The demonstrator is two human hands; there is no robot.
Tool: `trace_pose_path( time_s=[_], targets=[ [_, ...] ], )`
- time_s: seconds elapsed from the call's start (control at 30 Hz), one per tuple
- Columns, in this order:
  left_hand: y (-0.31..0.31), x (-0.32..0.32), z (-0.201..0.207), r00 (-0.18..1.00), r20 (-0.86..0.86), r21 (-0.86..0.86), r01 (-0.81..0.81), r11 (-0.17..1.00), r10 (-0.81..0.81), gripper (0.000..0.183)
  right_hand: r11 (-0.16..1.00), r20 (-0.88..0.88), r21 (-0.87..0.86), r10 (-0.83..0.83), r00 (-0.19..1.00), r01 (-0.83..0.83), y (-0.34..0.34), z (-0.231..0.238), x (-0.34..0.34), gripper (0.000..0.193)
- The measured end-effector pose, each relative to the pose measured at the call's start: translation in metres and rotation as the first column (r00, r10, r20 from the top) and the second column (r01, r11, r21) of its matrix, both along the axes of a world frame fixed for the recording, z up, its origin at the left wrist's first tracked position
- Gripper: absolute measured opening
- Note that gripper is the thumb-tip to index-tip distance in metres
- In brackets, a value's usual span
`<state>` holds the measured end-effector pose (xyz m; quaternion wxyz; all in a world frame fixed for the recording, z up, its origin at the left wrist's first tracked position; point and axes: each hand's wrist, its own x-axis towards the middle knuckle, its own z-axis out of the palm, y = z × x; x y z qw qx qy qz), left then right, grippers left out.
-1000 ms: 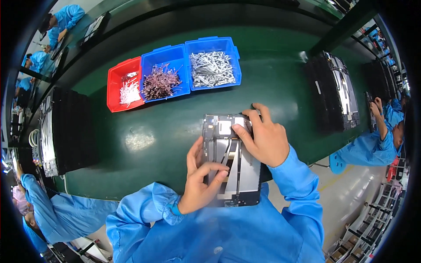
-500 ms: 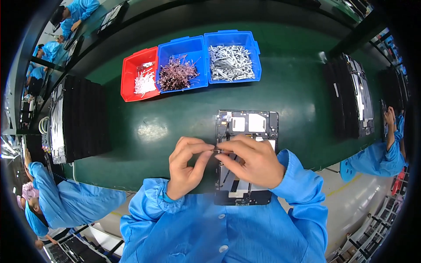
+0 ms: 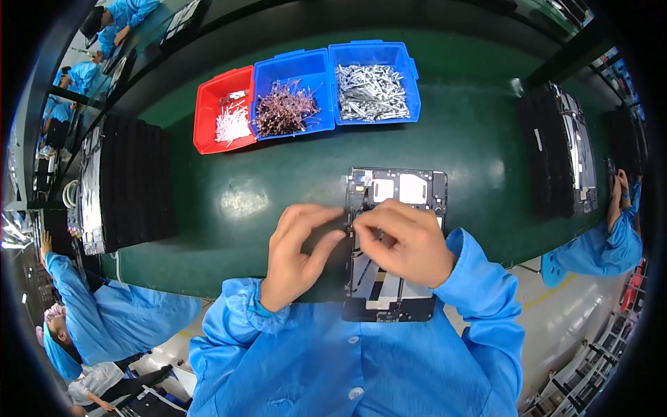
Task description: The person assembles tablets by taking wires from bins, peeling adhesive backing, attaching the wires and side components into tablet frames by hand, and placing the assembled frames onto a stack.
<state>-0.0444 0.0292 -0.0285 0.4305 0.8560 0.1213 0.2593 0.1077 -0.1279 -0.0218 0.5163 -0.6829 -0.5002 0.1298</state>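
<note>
Eyes on the opened tablet-like device (image 3: pixel 390 288) now, just R of centre at the near edge of the green counter (image 3: pixel 299 163), innards facing up, long side running away from the worker. Both hands are at it! R hand (image 3: pixel 401 242) is over the device's mid-to-L part, fingers curled, thumb and index tips brought close together by the L edge; can't tell from here if they pinch a tiny pc. L hand (image 3: pixel 297 254) is just outside that same edge, thumb and fingers parted in a loose C, tips pointing at the R hand's.

Labels check: two white patches (image 3: pixel 413 188) at the device's far end, side by side, one bigger; any print there is too small to read.

Far side of the counter, three bins in a row, touching: red bin (image 3: pixel 202 118) w/ thin white pcs (image 3: pixel 233 124), middle blue bin (image 3: pixel 299 68) w/ a tangle of reddish-brown wires (image 3: pixel 285 111), R-hand blue bin (image 3: pixel 375 55) heaped w/ silver-white strips (image 3: pixel 372 94).

Flanking all that, a tall black stack (image 3: pixel 135 187) on the L, another dark stack (image 3: pixel 549 153) on the R. Co-worker in blue (image 3: pixel 132 306) off L, another blue-clad worker (image 3: pixel 601 233) far R, near a blue stool (image 3: pixel 552 270).
</note>
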Motion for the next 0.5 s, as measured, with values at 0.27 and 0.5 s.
trace_pose_path(
  time_s=[0.27, 0.5],
  targets=[
    [0.021, 0.013, -0.005, 0.908, -0.337, -0.777, -0.118, 0.618, -0.251, 0.022, 0.996, 0.089, -0.082, -0.015, 0.996, 0.022, 0.005, -0.014, 0.016, 0.010],
    [0.029, 0.019, -0.011, 0.898, -0.359, -0.792, -0.150, 0.592, -0.253, 0.015, 0.990, 0.354, -0.139, 0.019, 0.935, 0.033, 0.007, -0.017, 0.016, 0.010]
  ],
)
